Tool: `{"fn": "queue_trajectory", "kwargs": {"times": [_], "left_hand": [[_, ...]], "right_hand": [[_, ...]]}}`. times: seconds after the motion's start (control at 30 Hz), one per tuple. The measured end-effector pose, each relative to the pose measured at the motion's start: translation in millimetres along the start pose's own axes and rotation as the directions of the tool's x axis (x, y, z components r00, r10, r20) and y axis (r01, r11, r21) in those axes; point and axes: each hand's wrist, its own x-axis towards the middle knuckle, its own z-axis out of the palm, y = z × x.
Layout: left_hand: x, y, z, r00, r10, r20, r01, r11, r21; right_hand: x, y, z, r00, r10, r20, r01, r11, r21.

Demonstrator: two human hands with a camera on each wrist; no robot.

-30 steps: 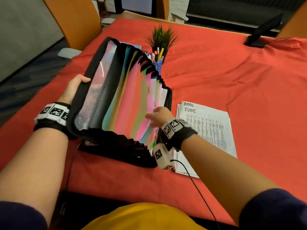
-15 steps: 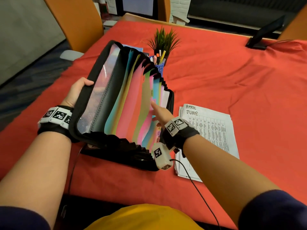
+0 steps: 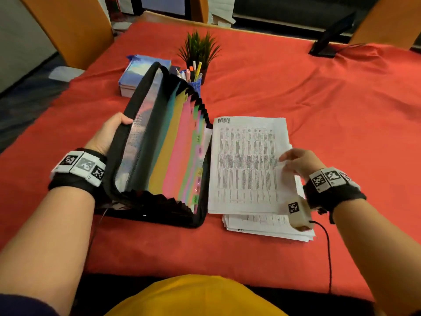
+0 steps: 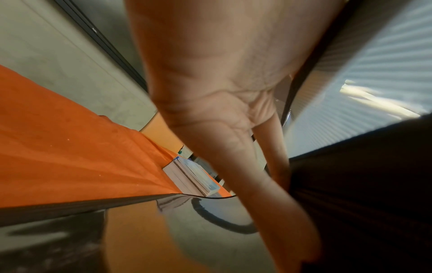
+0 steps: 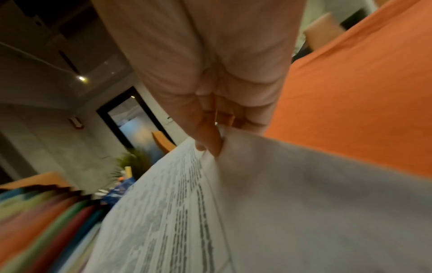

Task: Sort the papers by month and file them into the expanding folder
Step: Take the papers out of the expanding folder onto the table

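A: Where is the expanding folder (image 3: pixel 159 156) found?

B: It is stood open on the red tablecloth (image 3: pixel 319 99), at about 9 o'clock from the paper stack (image 3: pixel 268 226). Its black front cover is gripped by the left hand (image 3: pixel 107 135), the thumb hooked over the upper edge and the fingers hidden behind.

A: And the right hand (image 3: pixel 298 161)?

B: A sheet headed "MAY" (image 3: pixel 248 165) is pinched at its right edge between thumb and fingers and held lifted over the stack, just beside the folder's tabbed dividers (image 3: pixel 198 156).

A: What else is seen?

B: At 12 o'clock from the folder, a pen cup (image 3: pixel 194 82) and a potted plant (image 3: pixel 199 47) are set; a boxed pad (image 3: pixel 141 74) is placed at 11 o'clock.
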Motion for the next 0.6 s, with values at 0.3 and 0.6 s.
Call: {"fn": "queue_trajectory", "kwargs": {"times": [0.3,0.6], "left_hand": [[0,0,-2,0.999,0.046,0.001,-0.046,0.998,-0.044],[-4,17,-21,0.994,0.094,0.062,-0.088,0.991,-0.099]], "right_hand": [[0,63,9,0.995,0.080,-0.064,-0.100,0.894,-0.437],[-21,-58,60,0.933,-0.359,-0.010,0.339,0.890,-0.304]]}}
